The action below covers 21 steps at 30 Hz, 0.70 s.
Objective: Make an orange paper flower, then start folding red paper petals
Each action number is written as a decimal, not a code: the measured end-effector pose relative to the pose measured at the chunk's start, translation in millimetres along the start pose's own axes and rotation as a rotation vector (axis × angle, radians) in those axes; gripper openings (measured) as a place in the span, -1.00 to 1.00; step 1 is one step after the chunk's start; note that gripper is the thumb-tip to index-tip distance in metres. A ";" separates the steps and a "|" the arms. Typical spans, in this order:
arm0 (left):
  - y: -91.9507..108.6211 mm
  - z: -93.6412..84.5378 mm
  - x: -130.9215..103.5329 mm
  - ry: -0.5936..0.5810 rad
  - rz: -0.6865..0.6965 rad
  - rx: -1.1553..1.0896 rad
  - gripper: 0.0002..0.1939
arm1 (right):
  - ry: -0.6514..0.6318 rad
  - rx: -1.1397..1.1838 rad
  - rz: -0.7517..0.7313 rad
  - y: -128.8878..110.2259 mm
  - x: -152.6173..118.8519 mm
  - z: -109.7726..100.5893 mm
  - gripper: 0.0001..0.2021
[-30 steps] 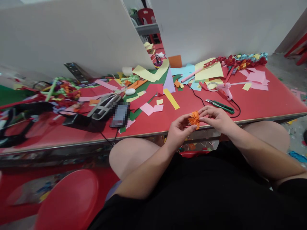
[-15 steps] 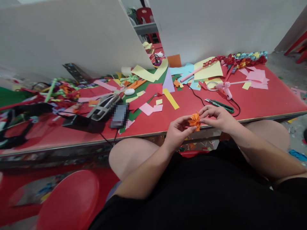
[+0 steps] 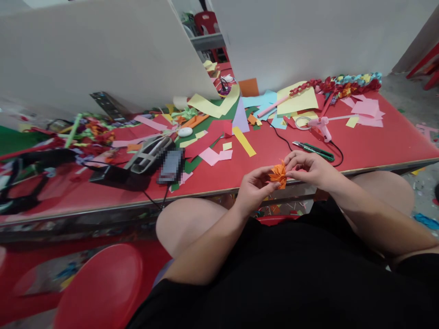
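Observation:
An orange folded-paper flower [image 3: 279, 174] is held between my two hands just off the table's front edge. My left hand [image 3: 255, 186] pinches its left side with thumb and fingers. From the right, my right hand [image 3: 306, 168] closes its fingertips on the flower's other side; the exact contact is partly hidden by the fingers. Just beyond my right hand lies a green box cutter [image 3: 313, 151] with its blade end pointing left. Behind it rests a pink glue gun [image 3: 321, 129] with a black cord.
The red table [image 3: 363, 144] carries scattered coloured paper. A yellow strip [image 3: 244, 141], a phone-like device [image 3: 170, 166], a grey case [image 3: 152, 153] and a white mouse [image 3: 185, 132] lie to the left. Paper garlands [image 3: 343, 86] run along the back right. A red stool [image 3: 99, 288] stands lower left.
The orange flower has turned very slightly between my fingers, its petals sitting a little differently. Both hands stay in nearly the same place.

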<state>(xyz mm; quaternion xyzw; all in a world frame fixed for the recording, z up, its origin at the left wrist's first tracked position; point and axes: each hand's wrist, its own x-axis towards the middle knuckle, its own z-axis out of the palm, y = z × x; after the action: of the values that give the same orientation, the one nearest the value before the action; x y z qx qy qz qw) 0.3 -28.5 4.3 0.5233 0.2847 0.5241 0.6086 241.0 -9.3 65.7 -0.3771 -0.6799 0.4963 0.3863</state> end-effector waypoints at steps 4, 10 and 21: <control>0.6 1.6 -1.0 0.020 0.008 0.007 -0.53 | 0.005 0.009 0.035 0.2 -0.4 -0.5 -0.64; 3.8 2.7 -2.7 0.047 0.034 0.027 -0.53 | 0.196 -0.230 -0.176 -9.2 -6.7 5.0 -0.73; 4.8 16.6 -6.6 0.144 0.161 0.066 -0.55 | 0.322 -0.541 -0.389 -5.3 -16.3 25.6 -0.81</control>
<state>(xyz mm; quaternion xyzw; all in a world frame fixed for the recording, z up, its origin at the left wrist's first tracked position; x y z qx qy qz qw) 11.6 -40.8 12.2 0.5254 0.3018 0.5978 0.5249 224.1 -34.8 63.0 -0.4025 -0.7760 0.1499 0.4619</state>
